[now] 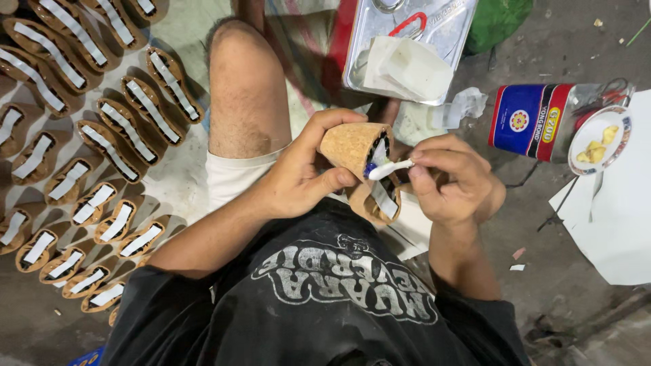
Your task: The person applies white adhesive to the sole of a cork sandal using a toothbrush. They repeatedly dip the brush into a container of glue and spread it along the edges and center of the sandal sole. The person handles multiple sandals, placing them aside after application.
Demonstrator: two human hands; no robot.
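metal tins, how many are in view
2. A flat silver tin lies at the top, above the cork wedge in the left hand; a blue and red can lies on its side right of the right hand, which holds a white brush. None looks hidden.

Black short-sleeved T-shirt (325,305) with a cracked white printed emblem across the chest; pale cream shorts (234,177) ending above a bare knee (239,51); bare forearms, no watch, rings or gloves on either hand.
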